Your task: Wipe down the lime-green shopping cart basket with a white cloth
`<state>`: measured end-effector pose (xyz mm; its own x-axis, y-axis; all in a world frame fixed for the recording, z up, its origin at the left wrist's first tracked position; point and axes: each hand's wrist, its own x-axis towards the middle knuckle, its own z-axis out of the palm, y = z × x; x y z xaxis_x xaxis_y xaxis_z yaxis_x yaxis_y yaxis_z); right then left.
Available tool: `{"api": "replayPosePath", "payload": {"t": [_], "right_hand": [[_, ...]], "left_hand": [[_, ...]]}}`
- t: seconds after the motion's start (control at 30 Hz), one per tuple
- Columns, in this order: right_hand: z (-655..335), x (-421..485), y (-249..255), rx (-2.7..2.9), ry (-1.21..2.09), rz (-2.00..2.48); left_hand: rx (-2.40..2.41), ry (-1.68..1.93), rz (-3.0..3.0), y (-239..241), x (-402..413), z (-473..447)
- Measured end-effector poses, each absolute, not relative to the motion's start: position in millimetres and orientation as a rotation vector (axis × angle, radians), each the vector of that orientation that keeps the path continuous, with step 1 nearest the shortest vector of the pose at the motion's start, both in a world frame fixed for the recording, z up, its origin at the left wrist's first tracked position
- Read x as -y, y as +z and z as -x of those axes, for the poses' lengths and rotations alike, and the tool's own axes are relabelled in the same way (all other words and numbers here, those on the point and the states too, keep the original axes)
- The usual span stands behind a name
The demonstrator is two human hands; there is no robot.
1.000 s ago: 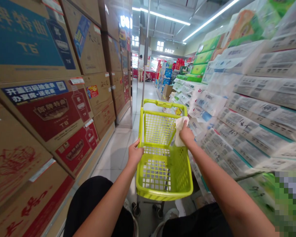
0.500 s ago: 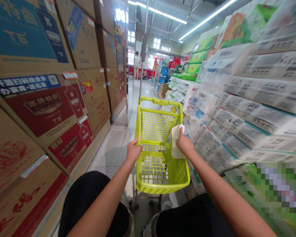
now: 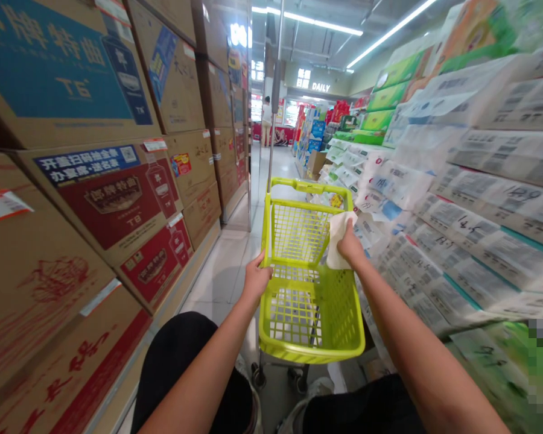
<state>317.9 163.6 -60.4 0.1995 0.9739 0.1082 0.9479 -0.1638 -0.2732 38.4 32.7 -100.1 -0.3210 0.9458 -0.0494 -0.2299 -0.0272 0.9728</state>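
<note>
A yellow-green plastic shopping basket cart [image 3: 311, 355] stands on the floor between my knees, with its grid-like inside bare. My left hand [image 3: 257, 279] is closed around the basket's left rim. On the right side, my right hand [image 3: 350, 246] presses a white cloth or paper wipe [image 3: 338, 246] against the basket's rim and wall, thumb on top. The wipe hangs down over the inside of that wall. A metal pole [image 3: 275, 90] rises from the basket's far left corner. My right fingers are partly hidden behind the wipe.
Stacked cardboard cartons [image 3: 127, 193] line the left side. Piled paper packs in plastic wrap [image 3: 470, 223] rise close on the right, with green packs [image 3: 391, 93] above. A tiled aisle floor [image 3: 280, 158] runs ahead, where a person [image 3: 266, 120] stands far off.
The view has swung a little left, so everything sits further right. My right hand and the wipe have moved slightly further along the basket's right rim. My left hand keeps its hold.
</note>
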Motion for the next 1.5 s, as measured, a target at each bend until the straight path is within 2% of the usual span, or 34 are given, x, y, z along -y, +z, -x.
{"api": "replayPosePath", "payload": {"t": [0.4,0.63,0.9,1.1,1.27,1.5], "right_hand": [[-326.1,-22.2,-102.8,1.999,0.269,1.893],[-322.4,62.7,-119.5,2.114,-0.075,1.693],[-316.9,122.7,-95.9,2.419,-0.023,1.447],[-296.4,141.3,-87.8,2.568,0.022,1.296],[-294.3,126.1,-87.7,2.628,-0.08,1.358],[-295.6,103.3,-60.6,2.734,0.0,1.242]], "left_hand": [[-1.314,1.494,-0.786,-100.4,-27.8,-43.0],[-1.291,1.526,-0.838,-104.1,-30.5,-41.1],[-1.216,1.533,-0.848,-107.3,-32.3,-38.6],[-1.183,1.53,-0.82,-105.1,-33.4,-38.8],[-1.136,1.541,-0.83,-107.0,-36.2,-38.1],[-1.187,1.568,-0.803,-108.9,-35.4,-47.0]]}}
